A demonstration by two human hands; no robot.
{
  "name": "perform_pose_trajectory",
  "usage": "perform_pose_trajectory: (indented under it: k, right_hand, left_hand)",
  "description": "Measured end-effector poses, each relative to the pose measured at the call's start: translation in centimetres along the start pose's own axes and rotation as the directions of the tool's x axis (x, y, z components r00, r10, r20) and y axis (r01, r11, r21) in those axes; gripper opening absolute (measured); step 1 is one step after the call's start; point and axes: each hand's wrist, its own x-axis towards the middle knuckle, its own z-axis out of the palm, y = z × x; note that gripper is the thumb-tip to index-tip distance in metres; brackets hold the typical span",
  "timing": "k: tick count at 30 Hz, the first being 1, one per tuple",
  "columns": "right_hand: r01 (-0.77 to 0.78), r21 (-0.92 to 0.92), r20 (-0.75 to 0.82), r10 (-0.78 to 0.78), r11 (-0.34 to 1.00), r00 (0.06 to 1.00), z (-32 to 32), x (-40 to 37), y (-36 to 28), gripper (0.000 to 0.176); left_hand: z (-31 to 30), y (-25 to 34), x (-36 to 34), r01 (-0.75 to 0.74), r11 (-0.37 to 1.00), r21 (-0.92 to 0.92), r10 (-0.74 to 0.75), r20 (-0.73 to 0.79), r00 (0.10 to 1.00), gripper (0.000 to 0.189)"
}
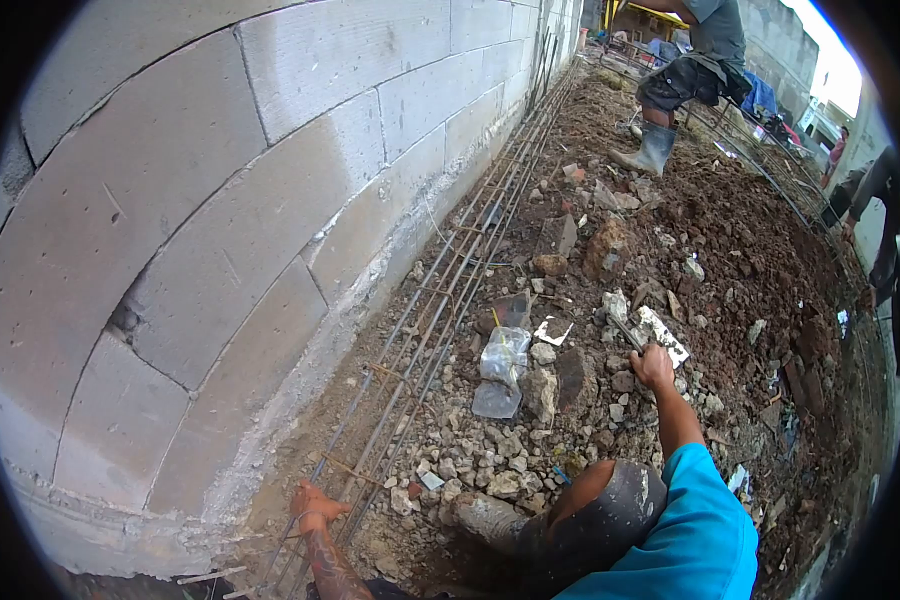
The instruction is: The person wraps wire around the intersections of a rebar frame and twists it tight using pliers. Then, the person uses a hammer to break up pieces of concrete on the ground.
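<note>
A long cage of steel reinforcing bars (467, 255) with wire ties and stirrups lies along the foot of the block wall. At its near end my left hand (315, 505) is closed around a bar, with part of the grip hidden. Out over the rubble, my right hand (654, 369) is closed on the handle of a slim metal hand tool (625, 330). The tool points away from me, and its exact kind is hard to make out. Beside it lies a white broken slab piece (662, 336).
A block wall (300, 190) rises along the left. Clear plastic packaging (501, 368) lies on broken stones (505, 485) before me. Loose brown soil (770, 280) fills the right. A person in rubber boots (653, 150) stands ahead; another person (878, 215) is at the right edge.
</note>
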Motion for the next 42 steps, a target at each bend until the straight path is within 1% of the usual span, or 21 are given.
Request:
perform_pose_trajectory:
  k: [2,4,7,10,15,17,26,29,35,37,42]
  right_hand:
    - [-0.001,0.000,0.009,0.001,1.000,1.000,-0.1,0.0,-0.1,0.041]
    - [-0.001,0.004,-0.002,0.001,1.000,1.000,-0.1,-0.2,-0.2,0.041]
    - [0.007,0.008,-0.011,-0.007,1.000,1.000,-0.1,-0.2,0.0,0.041]
    - [0.007,0.014,-0.008,-0.007,1.000,1.000,-0.8,-0.7,-0.7,0.041]
    - [-0.014,-0.012,0.023,0.015,1.000,1.000,-0.6,-0.3,-0.5,0.043]
    - [0.001,-0.019,-0.019,-0.001,1.000,1.000,-0.3,-0.3,-0.3,0.043]
    - [0.006,-0.003,0.018,-0.006,1.000,1.000,-0.6,-0.3,-0.4,0.043]
    - [0.015,-0.006,-0.011,-0.015,1.000,1.000,-0.9,-0.6,-0.7,0.043]
    - [-0.001,-0.022,0.027,0.002,1.000,1.000,-0.7,-0.3,-0.6,0.043]
    - [0.005,-0.022,0.021,-0.005,1.000,1.000,-0.6,-0.3,-0.4,0.043]
    - [0.024,-0.024,0.014,-0.023,0.999,1.000,-0.8,-0.4,-0.7,0.042]
  left_hand:
    - [0.2,-0.1,0.2,-0.006,1.000,-0.002,0.006,-0.009,1.000,0.114]
    - [-0.1,0.0,0.1,0.002,1.000,-0.012,-0.001,0.022,1.000,0.116]
    - [-0.1,0.1,0.0,0.018,1.000,-0.023,-0.017,0.024,1.000,0.117]
    - [0.1,0.0,0.2,0.004,1.000,-0.004,-0.004,-0.007,1.000,0.116]
    - [-0.8,0.4,-0.8,0.009,0.999,-0.033,-0.009,0.019,1.000,0.115]
    - [-0.9,0.5,-0.8,0.009,0.999,-0.040,-0.008,0.018,1.000,0.114]
    - [-0.3,0.1,-0.3,-0.001,1.000,-0.027,0.001,0.016,1.000,0.120]
    - [-0.4,0.1,-0.4,0.000,1.000,-0.022,0.001,0.014,1.000,0.120]
    - [0.0,-0.1,0.0,-0.013,1.000,-0.027,0.013,0.013,1.000,0.120]
    - [-0.1,0.0,-0.3,-0.014,1.000,-0.017,0.014,-0.006,1.000,0.118]
    - [-0.3,0.1,-0.3,-0.005,1.000,-0.018,0.005,0.000,1.000,0.112]
